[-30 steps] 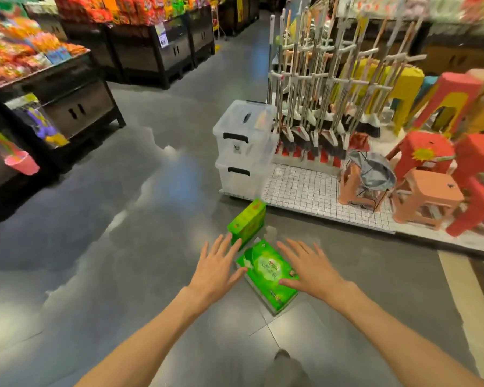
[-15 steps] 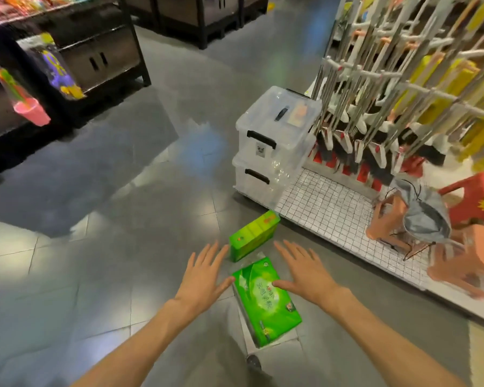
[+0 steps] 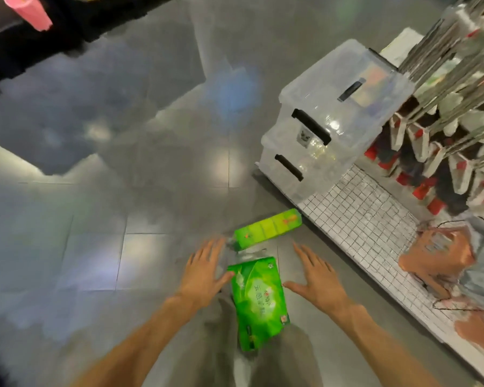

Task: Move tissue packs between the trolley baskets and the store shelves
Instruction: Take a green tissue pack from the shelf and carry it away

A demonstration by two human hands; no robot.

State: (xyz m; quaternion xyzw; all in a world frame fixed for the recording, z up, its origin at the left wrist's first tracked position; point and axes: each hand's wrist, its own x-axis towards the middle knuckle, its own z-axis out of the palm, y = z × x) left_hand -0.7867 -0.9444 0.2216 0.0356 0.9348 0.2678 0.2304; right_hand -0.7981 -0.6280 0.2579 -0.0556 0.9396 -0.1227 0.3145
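Two green tissue packs lie on the grey tiled floor. The nearer tissue pack (image 3: 259, 300) lies flat, label up, between my hands. The farther tissue pack (image 3: 267, 229) lies on its side just beyond it. My left hand (image 3: 204, 270) hovers at the near pack's left edge with fingers spread, the thumb close to the pack. On the pack's right side, my right hand (image 3: 316, 275) is spread flat a short gap away. Neither hand holds anything. No trolley or basket is in view.
Two stacked clear storage boxes (image 3: 330, 115) stand at the corner of a low white grid platform (image 3: 366, 224) on the right, with mops (image 3: 453, 113) and orange stools (image 3: 436, 255) behind. A dark shelf unit and a pink cup (image 3: 30, 11) sit at the top left.
My view has tilted down and closer to the floor. Both hands have drawn apart to either side of the near pack and sit lower around it. The packs have not moved.
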